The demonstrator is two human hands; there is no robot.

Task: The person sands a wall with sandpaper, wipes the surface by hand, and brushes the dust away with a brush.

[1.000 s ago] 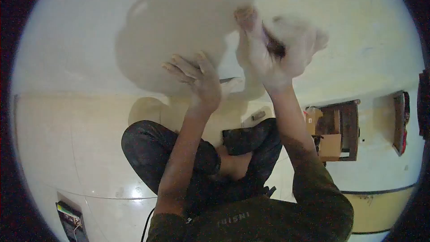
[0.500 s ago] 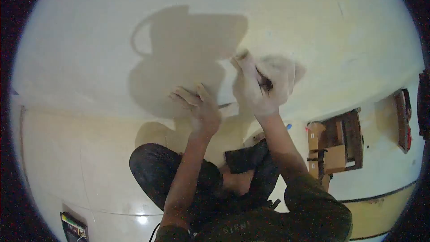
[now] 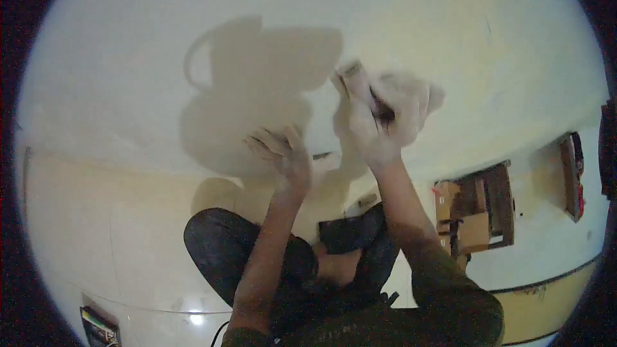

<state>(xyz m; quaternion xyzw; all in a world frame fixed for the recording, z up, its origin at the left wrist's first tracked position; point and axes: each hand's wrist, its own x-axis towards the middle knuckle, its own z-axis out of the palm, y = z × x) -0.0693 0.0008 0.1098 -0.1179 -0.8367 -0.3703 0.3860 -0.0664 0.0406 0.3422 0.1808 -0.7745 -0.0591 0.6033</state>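
Observation:
My right hand (image 3: 389, 115) is closed near the pale wall (image 3: 437, 26), its fingers curled and slightly blurred. A dark gap shows between thumb and fingers; I cannot tell what they hold. My left hand (image 3: 286, 157) is lower and to the left, with fingers spread towards the wall and nothing visible in them. Both hands look dusted with whitish powder. Just right of my left wrist is a small pale piece with a dark edge (image 3: 326, 159).
My crossed legs (image 3: 225, 244) rest on the tiled floor (image 3: 148, 238). A small block (image 3: 367, 202) lies by my foot. Cardboard boxes (image 3: 472, 231) stand at the right, near a wooden frame (image 3: 501, 196). At the lower left is a dark, colourful packet (image 3: 99, 328).
The view has shifted slightly. My right hand has tilted a little against the wall, and its fingers reach further right. My left hand keeps nearly the same place, fingers still spread.

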